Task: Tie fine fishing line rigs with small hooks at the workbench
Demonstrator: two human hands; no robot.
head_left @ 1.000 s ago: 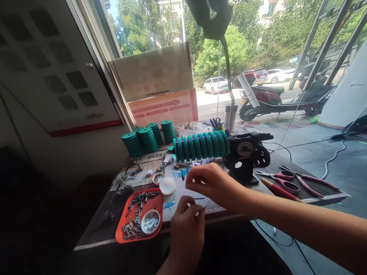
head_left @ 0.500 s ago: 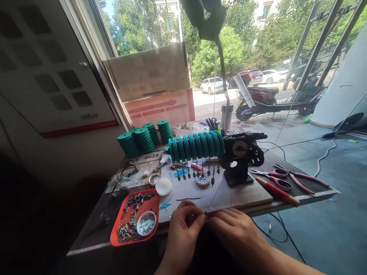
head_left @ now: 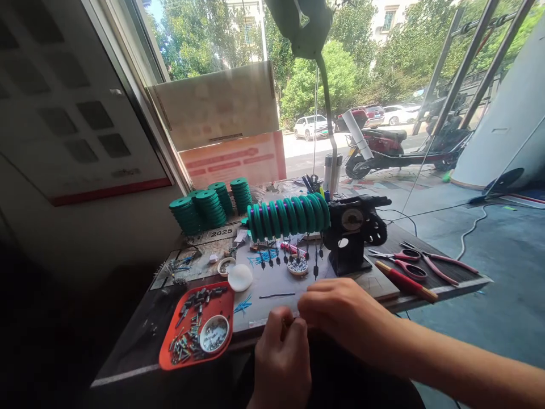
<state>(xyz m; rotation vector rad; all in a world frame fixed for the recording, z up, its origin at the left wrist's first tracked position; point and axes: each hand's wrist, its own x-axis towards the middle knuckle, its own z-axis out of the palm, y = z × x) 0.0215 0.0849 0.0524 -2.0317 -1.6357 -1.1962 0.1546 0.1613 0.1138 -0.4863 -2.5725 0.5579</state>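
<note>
R hand (head_left: 338, 304) has moved up twd green coils (head_left: 287, 217); L hand (head_left: 283, 349) also in front, clenched. R fingers curled, grip unclear.

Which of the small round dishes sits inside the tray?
The white dish of shiny bits, near right in the orange tray; the bead dish and the back dish behind the white disc stand outside.

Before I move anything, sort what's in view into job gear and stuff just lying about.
Likely in the job:
left hand and right hand, close together
green coils on the black stand
dish of beads
red tray of small parts

Seemingly just lying about:
scissors
pliers
red-handled tool
scooter outside
</note>
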